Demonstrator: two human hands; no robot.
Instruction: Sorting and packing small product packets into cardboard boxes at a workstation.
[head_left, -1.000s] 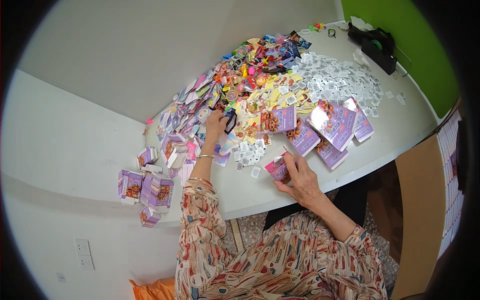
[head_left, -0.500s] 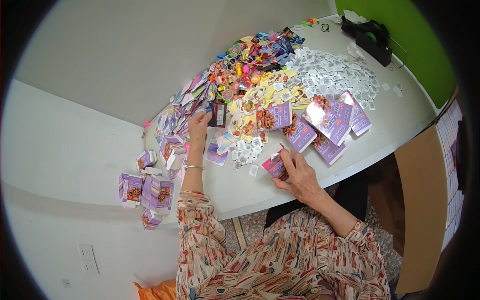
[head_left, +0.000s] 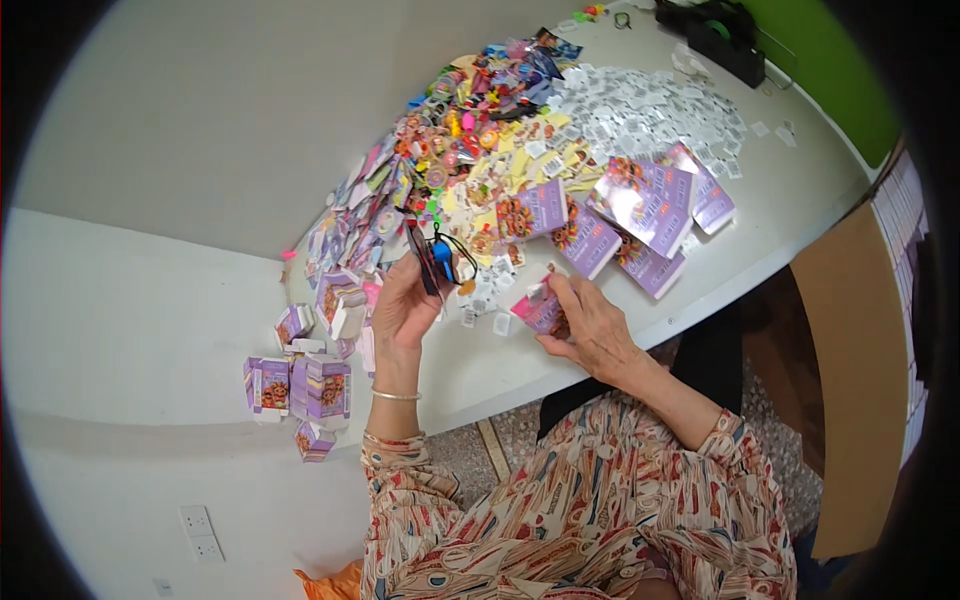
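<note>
My left hand [head_left: 402,305] is closed on a dark flat packet [head_left: 424,262], seen nearly edge-on. With the packet is a small blue trinket [head_left: 442,252] on a black cord loop; a green bit shows above it. Nearer the table's front edge, my right hand [head_left: 595,332] pinches a small pink and purple packet [head_left: 538,308] between thumb and fingers. Small white label slips [head_left: 488,288] lie between the two hands. Beyond my right hand, several purple boxes [head_left: 645,205] overlap, with colourful pictures on them.
Colourful small toys [head_left: 465,125] are heaped along the wall, with shiny flat packets [head_left: 365,195] left of them. Yellow cards [head_left: 545,150] and many white slips [head_left: 650,110] spread behind. Small purple cartons [head_left: 322,388] sit at left. A black tape dispenser [head_left: 725,45] stands far right.
My left hand has come back toward me from the packet pile, lifting the dark packet and the corded blue trinket. My right hand still holds its pink packet. The view has shifted slightly.
</note>
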